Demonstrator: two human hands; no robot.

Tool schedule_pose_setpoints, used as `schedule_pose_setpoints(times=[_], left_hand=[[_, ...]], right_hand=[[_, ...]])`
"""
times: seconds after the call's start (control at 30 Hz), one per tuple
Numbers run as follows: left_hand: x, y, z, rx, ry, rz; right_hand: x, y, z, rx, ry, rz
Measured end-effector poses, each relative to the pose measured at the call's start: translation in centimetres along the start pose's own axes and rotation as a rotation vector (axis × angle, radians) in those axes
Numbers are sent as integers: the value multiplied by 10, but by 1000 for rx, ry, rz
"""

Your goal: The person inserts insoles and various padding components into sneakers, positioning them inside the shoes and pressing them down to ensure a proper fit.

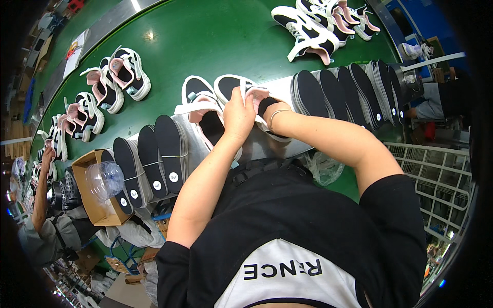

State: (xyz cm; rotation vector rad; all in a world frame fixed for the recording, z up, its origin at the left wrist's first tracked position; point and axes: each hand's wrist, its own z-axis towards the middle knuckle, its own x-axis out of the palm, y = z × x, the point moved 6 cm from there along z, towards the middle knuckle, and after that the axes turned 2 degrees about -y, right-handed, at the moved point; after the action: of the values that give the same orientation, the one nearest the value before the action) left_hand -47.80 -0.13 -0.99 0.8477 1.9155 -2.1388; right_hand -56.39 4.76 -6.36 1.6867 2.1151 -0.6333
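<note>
A black and white sneaker with pink lining [224, 84] lies in front of me, its opening toward me. My left hand [240, 114] is closed on the pink-lined tongue and collar of this shoe. Wearing a bracelet, my right hand [279, 110] is at the shoe's opening, its fingers mostly hidden. Next to it a black piece [265, 104] shows in the opening; whether it is an insole in my fingers I cannot tell. A matching sneaker [197, 85] stands just left, black inside, with its white strap hanging out sideways.
Stacks of black insoles [172, 146] stand on the left, more insole stacks [328, 95] on the right. Several sneakers [128, 74] line the green table [205, 36]; others [308, 33] lie far right. A cardboard box [95, 205] holds a clear plastic container. Another person's hand [48, 155] is at far left.
</note>
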Motion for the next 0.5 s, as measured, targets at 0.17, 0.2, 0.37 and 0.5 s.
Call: schedule_pose_setpoints(times=[0.17, 0.2, 0.37, 0.5], left_hand=[[4, -9, 1, 13, 7, 45], [5, -10, 2, 5, 8, 54], [6, -5, 1, 25, -12, 109], [11, -5, 1, 44, -35, 102]], right_hand=[[6, -8, -2, -102, -133, -86], [6, -10, -9, -122, -123, -81], [-8, -11, -73, -225, -50, 95], [16, -19, -61, -190, -25, 122]])
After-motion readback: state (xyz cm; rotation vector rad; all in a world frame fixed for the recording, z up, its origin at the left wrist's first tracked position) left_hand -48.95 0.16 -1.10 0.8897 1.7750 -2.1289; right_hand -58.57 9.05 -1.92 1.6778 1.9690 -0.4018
